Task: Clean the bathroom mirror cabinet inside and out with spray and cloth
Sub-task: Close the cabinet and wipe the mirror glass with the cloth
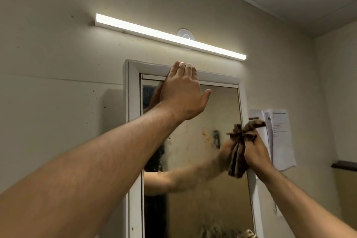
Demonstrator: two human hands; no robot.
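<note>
The mirror cabinet (133, 114) has a white frame and a smeared, spotted mirror door, shut. My left hand (183, 92) lies flat against the top of the frame, fingers straight and reaching over the upper edge, holding nothing. My right hand (255, 152) grips a bunched brown cloth (239, 152) and presses it against the mirror's right edge, about halfway up. Both arms are reflected in the glass. No spray bottle is in view.
A lit strip lamp (170, 36) is mounted on the wall just above the cabinet. Paper sheets (280, 137) hang on the wall right of the frame. A dark ledge (343, 165) juts out at the far right. The beige wall shows small dark specks.
</note>
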